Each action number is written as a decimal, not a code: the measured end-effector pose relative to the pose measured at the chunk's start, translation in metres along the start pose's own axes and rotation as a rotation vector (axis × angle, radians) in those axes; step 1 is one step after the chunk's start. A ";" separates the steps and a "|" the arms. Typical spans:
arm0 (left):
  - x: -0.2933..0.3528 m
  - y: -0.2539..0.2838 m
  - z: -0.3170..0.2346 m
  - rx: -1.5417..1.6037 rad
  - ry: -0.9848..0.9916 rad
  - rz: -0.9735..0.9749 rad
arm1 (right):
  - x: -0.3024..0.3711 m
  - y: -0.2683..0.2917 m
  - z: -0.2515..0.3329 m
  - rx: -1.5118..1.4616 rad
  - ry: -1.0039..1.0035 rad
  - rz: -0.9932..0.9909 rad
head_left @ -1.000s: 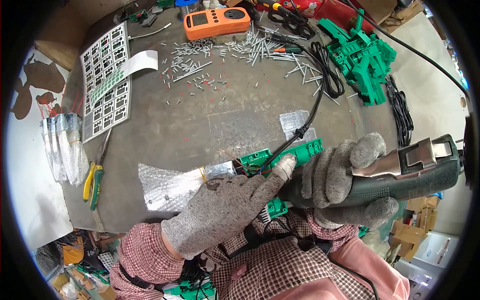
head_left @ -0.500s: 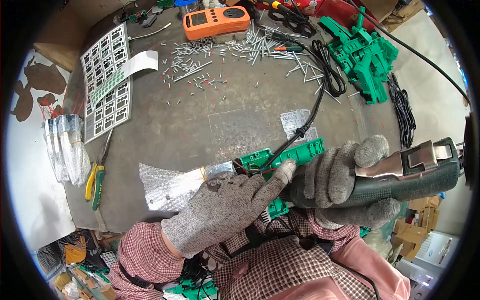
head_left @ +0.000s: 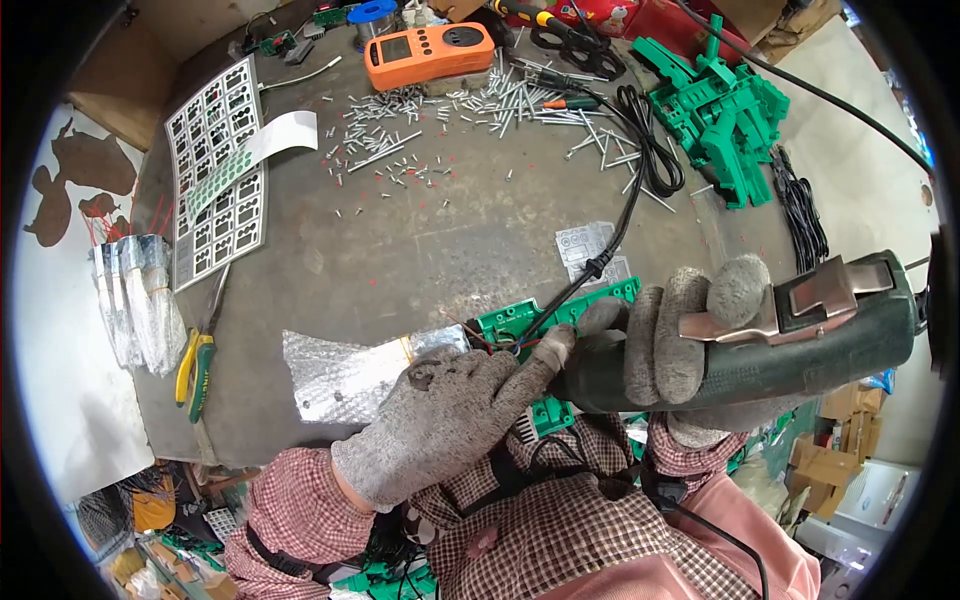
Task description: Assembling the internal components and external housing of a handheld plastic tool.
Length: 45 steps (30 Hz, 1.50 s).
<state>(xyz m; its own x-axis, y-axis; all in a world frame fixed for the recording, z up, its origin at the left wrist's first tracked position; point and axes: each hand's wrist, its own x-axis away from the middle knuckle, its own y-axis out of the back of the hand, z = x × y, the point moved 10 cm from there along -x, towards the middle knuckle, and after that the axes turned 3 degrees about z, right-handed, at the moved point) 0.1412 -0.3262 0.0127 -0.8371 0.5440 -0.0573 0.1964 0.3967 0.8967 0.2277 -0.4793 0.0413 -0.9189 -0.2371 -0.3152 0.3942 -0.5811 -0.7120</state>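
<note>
My right hand [head_left: 668,345], in a grey knit glove, is wrapped round a thick dark green power tool [head_left: 850,345] with a copper-coloured metal lever on top. The tool's front end points left, against the fingers of my gloved left hand [head_left: 430,420]. That hand grips a green plastic housing [head_left: 512,318] in front of my body; its thumb is hidden. Thin coloured wires and a black cord [head_left: 598,267] run into the housing. From its left side sticks a silver foil part in bubble wrap [head_left: 335,375]. What the tool's tip touches is hidden behind my fingers.
Loose screws [head_left: 400,140] lie across the far table beside an orange meter [head_left: 430,55]. Green plastic housings [head_left: 715,110] are piled at the far right. Label sheets [head_left: 220,170], foil-wrapped parts [head_left: 140,300] and yellow-green pliers [head_left: 200,365] lie left. A sticker sheet [head_left: 590,250] is beyond the housing.
The tool has tilted slightly and moved a little left, and my right fingers have shifted, one now reaching forward along it. My left hand and the housing have moved only slightly.
</note>
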 end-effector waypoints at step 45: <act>-0.030 0.027 0.007 0.145 0.123 -0.332 | 0.056 0.024 -0.046 0.309 -0.817 0.019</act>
<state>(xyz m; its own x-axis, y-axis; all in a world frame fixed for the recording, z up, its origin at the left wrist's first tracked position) 0.1750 -0.3268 0.0356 -0.9207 0.2790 -0.2730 -0.0326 0.6419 0.7661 0.1864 -0.4712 -0.0222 -0.6819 -0.6637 0.3075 0.4963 -0.7286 -0.4720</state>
